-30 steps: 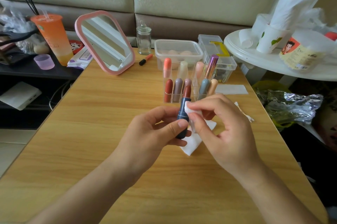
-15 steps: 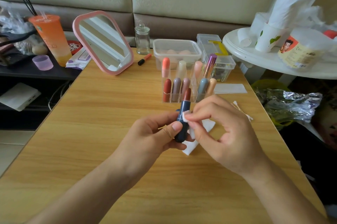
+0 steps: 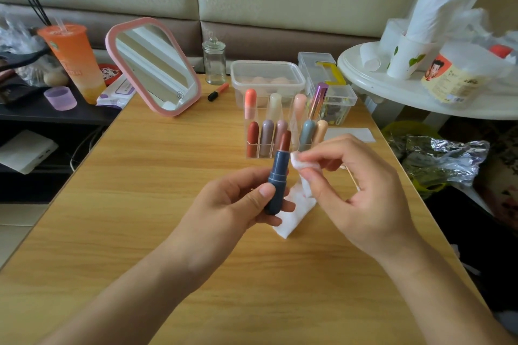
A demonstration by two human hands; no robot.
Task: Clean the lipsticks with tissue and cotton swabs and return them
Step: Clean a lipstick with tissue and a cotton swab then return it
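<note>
Blue-cased lipstick (image 3: 277, 177) stands in left hand (image 3: 232, 204) grip, right hand (image 3: 364, 196) pinching tissue (image 3: 301, 163) beside it.

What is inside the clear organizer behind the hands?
Capped lipsticks stand in the clear organizer: four in the back row, five visible in front. The open lipstick in the left hand covers part of the front row, so that slot's contents cannot be told.

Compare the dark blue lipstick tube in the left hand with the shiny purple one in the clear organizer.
The dark blue lipstick tube is gripped in the left hand; the shiny purple lipstick tube stands in the clear organizer's back row. The blue one is uncapped, its reddish-brown bullet exposed; the purple one shows no bullet. Blue is matte, purple metallic. Both are slim tubes.
</note>
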